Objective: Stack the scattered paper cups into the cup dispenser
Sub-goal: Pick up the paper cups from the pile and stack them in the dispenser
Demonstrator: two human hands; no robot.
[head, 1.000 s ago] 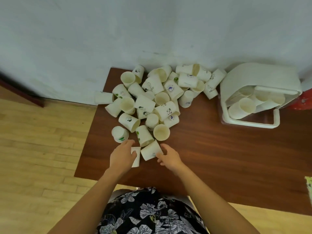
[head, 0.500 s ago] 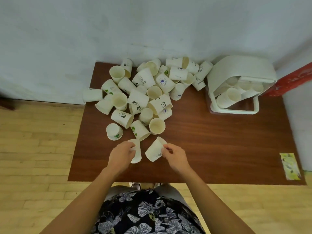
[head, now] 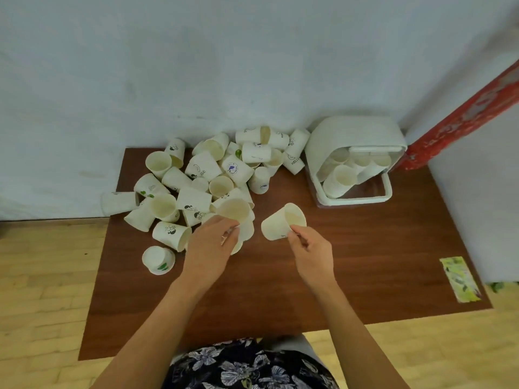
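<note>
While lifted clear of the pile (head: 202, 178): two cups, mouths up for nesting; left grip (head: 209, 245) pinching one cup (head: 234, 213); right grip (head: 310, 249) pinching another cup (head: 280, 224); dispenser (head: 355, 161) well apart, part-filled.

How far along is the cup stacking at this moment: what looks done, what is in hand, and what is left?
Done: the white plastic cup dispenser at the table's far right already holds some cups. In hand: the right hand pinches one plain white paper cup, and the left hand grips another paper cup; neither is stacked yet. Left: the large heap of scattered printed paper cups on the brown wooden table, so most of the job.
</note>
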